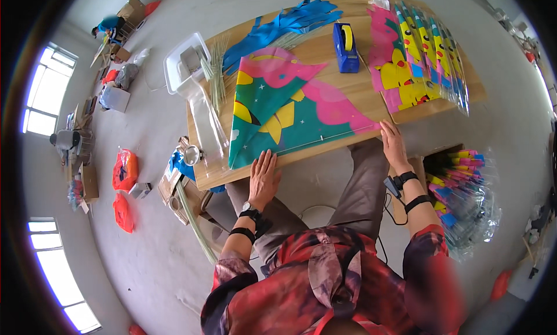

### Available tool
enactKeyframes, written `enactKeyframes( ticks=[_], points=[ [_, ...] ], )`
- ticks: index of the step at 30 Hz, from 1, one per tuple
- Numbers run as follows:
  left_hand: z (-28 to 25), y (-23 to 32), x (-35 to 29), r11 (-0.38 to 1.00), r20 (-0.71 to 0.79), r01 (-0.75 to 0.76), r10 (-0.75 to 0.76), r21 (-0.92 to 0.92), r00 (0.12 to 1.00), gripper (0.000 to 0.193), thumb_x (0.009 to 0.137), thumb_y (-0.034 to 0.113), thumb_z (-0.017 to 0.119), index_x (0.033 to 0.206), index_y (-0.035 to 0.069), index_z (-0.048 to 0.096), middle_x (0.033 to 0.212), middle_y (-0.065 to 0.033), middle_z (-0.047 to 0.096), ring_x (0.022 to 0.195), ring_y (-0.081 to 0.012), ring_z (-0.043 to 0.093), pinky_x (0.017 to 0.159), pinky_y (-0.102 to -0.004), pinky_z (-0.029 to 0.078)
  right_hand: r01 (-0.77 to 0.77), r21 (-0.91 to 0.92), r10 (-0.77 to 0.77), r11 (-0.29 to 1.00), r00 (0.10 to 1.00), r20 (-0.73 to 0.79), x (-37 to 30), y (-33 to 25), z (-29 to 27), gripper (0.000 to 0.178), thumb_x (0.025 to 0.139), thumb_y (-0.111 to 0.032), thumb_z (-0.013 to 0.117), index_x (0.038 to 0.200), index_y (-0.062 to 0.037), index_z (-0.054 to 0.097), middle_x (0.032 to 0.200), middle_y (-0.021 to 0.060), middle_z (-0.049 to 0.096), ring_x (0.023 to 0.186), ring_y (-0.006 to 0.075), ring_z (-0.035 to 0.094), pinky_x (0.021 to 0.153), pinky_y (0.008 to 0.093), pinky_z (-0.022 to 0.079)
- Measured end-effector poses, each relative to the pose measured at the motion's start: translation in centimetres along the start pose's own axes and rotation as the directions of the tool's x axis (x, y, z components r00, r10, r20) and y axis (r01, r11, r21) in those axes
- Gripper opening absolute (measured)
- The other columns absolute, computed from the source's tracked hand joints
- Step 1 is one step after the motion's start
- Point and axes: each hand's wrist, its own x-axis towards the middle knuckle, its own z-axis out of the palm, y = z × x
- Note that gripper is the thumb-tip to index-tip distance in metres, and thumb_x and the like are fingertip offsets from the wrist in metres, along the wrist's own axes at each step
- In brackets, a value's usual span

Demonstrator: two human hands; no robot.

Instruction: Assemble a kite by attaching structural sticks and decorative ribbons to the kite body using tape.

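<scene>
A bright printed kite sheet (316,117), green, pink and yellow, lies on the wooden table in front of me with its upper left part folded over. Along its near edge runs a thin pale rod (333,136) with a small white piece near its middle. My left hand (264,178) rests with fingers stretched out on the near edge, by the left corner. At the pointed right end, my right hand (394,146) lays its extended fingers on the tip and table edge. Both wrists wear black straps.
Around the sheet are a blue tape dispenser (346,51), blue ribbons (278,30), thin sticks (217,74), a white plastic bin (171,65) and clear film (203,117). Bagged kites (432,48) lie on printed sheets at right. More packed kites (458,190) fill a box below the table.
</scene>
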Motion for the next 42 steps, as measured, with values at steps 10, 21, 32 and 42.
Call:
enactKeyframes(
  ticks=[10, 21, 32, 42],
  points=[
    [0.0, 0.4, 0.2, 0.999, 0.049, 0.019, -0.02, 0.026, 0.999, 0.069, 0.092, 0.015, 0.065, 0.155, 0.009, 0.038, 0.163, -0.0134, 0.034, 0.153, -0.0302, 0.026, 0.124, -0.0487, 0.018, -0.112, -0.086, 0.11, 0.99, 0.993, -0.037, 1.7, 0.5, 1.2, 0.024, 0.096, -0.012, 0.064, 0.119, -0.0076, 0.063, 0.113, 0.0111, 0.062, 0.11, 0.0342, 0.057, 0.099, 0.0455, 0.045],
    [0.2, 0.7, 0.3, 0.999, 0.047, 0.048, -0.047, -0.014, 0.998, 0.069, 0.091, 0.01, 0.063, 0.155, 0.008, 0.037, 0.164, -0.0145, 0.031, 0.154, -0.0319, 0.024, 0.125, -0.049, 0.017, 0.122, -0.204, -0.106, 0.971, 0.991, 0.088, 1.5, -1.3, -0.1, 0.034, 0.096, -0.014, 0.062, 0.129, -0.0137, 0.066, 0.118, 0.0076, 0.062, 0.112, 0.0293, 0.057, 0.1, 0.0458, 0.043],
    [0.2, 0.4, 0.2, 0.999, 0.043, 0.036, -0.036, 0.015, 0.998, 0.068, 0.092, 0.009, 0.061, 0.155, 0.008, 0.037, 0.164, -0.0145, 0.032, 0.153, -0.0328, 0.025, 0.124, -0.0489, 0.018, 0.228, -0.26, -0.196, 0.938, 0.97, 0.144, 1.1, 0.1, -0.4, 0.037, 0.097, -0.006, 0.057, 0.133, -0.0062, 0.061, 0.125, 0.0078, 0.06, 0.117, 0.0288, 0.054, 0.103, 0.0428, 0.042],
    [0.1, 0.6, 0.2, 0.999, 0.037, 0.037, -0.036, -0.012, 0.999, 0.068, 0.092, 0.009, 0.061, 0.155, 0.008, 0.037, 0.163, -0.0153, 0.032, 0.153, -0.0331, 0.025, 0.124, -0.0496, 0.018, 0.04, -0.139, -0.022, 0.989, 0.992, 0.127, 0.4, 1.8, -0.4, 0.038, 0.098, -0.011, 0.057, 0.136, -0.0108, 0.06, 0.129, 0.0086, 0.059, 0.121, 0.03, 0.053, 0.104, 0.0462, 0.042]
  ],
)
